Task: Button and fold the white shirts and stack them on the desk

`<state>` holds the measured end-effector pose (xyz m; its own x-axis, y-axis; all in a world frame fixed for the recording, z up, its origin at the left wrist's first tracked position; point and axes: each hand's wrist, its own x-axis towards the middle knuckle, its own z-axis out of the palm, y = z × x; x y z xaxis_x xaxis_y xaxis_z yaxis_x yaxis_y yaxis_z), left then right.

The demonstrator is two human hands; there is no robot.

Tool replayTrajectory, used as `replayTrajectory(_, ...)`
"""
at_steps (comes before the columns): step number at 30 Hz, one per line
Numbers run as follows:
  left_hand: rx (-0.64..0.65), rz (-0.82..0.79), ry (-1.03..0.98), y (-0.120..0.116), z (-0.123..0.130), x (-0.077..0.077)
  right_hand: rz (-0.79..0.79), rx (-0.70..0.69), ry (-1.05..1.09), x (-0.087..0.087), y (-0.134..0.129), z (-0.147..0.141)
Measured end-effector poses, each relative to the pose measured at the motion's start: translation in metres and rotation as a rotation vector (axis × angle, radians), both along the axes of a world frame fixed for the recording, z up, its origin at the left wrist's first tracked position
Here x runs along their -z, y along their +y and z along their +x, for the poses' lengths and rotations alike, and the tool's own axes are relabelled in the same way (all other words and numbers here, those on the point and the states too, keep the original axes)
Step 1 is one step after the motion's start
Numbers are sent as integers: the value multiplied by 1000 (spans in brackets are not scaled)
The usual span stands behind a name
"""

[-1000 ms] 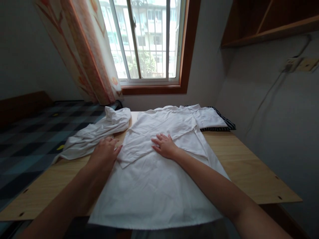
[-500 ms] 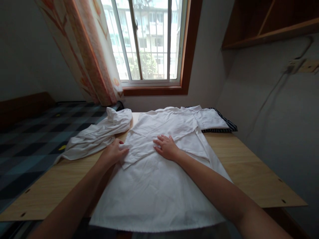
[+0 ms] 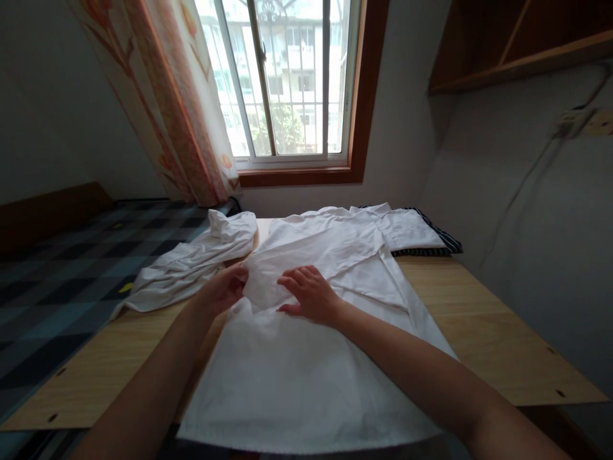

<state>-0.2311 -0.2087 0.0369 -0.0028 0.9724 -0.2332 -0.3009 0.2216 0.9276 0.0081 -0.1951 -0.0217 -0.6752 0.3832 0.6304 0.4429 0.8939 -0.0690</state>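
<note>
A white shirt [image 3: 297, 377] lies spread over a wooden board, its lower hem toward me and its sleeves laid across the upper part. My left hand [image 3: 225, 289] pinches the cloth at the shirt's left edge, where it is slightly raised and rumpled. On the middle of the shirt rests my right hand [image 3: 311, 295], with its fingers bent a little and the thumb spread apart. It touches the fabric without visibly gripping it.
Another crumpled white garment [image 3: 186, 262] lies at the left on the wooden board [image 3: 483, 332]. Folded white clothing [image 3: 412, 230] sits on a dark striped one [image 3: 426, 252] at the back right. A checkered bed [image 3: 57, 255] is at left; a shelf [image 3: 522, 70] hangs upper right.
My left hand has closed on the shirt's left edge and shifted the cloth, leaving it bunched. My right hand has slid slightly left, its thumb now spread toward me.
</note>
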Motion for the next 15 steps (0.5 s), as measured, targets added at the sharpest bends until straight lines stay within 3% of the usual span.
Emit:
replayTrajectory(4,23,-16,-165,0,16,7,70,76,18,-6,-5,-3)
replayTrajectory(8,59,89,-185,2,33,14,-31,154,123,-7,-4,1)
replayTrajectory(11,48,265,-19,5,37,24,-89,165,209,-6,-2,5)
replayTrajectory(15,-65,429,311,7,37,34,-60,98,232,-2,2,6)
